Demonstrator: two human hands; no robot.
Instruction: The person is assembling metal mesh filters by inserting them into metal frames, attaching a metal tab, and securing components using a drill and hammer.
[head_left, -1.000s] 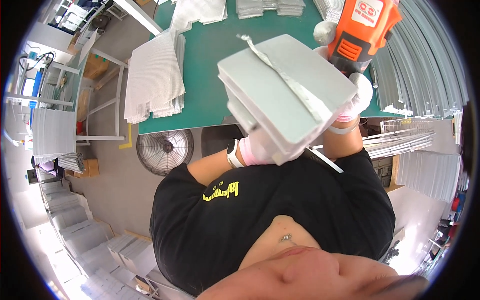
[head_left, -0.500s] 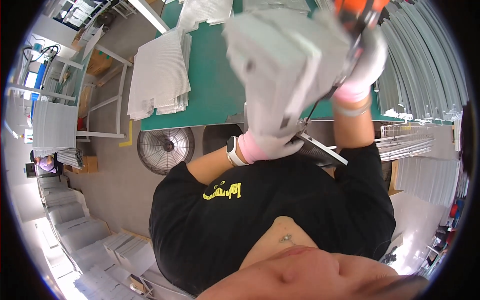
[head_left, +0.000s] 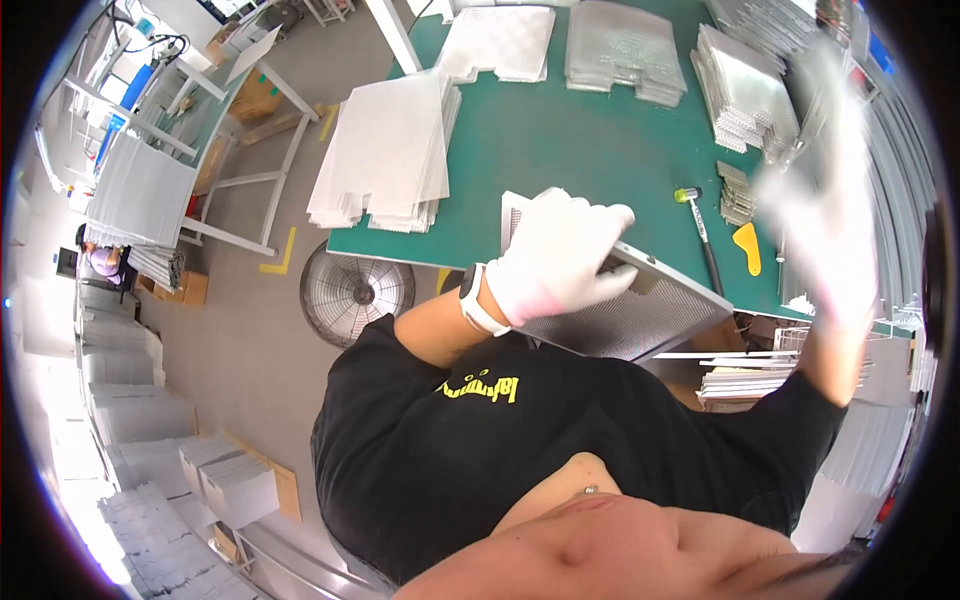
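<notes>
My left hand (head_left: 565,250), in a white glove with a pink cuff, grips the upper edge of a framed metal mesh panel (head_left: 640,310). The panel is tilted at the table's front edge, its mesh side toward me. Its left part is hidden behind the hand. Smeared by motion, my right hand (head_left: 835,220) is raised over the right side of the table, apart from the panel; its fingers do not show clearly. Nearest to it lie small metal pieces (head_left: 737,192) in a pile, a yellow scraper (head_left: 747,248) and a hammer (head_left: 700,225) with a yellow-green head.
Stacks of mesh sheets (head_left: 385,150) stand on the green tabletop (head_left: 590,150), along its left and far sides. Long grey strips (head_left: 900,150) crowd the right side. A round floor fan (head_left: 358,292) stands under the front left edge, and white bars (head_left: 745,378) lie below at right.
A large blurred grey object and an orange-and-black tool by my right hand have left the middle of the view. My right hand has moved right; the left now holds the panel's edge.
</notes>
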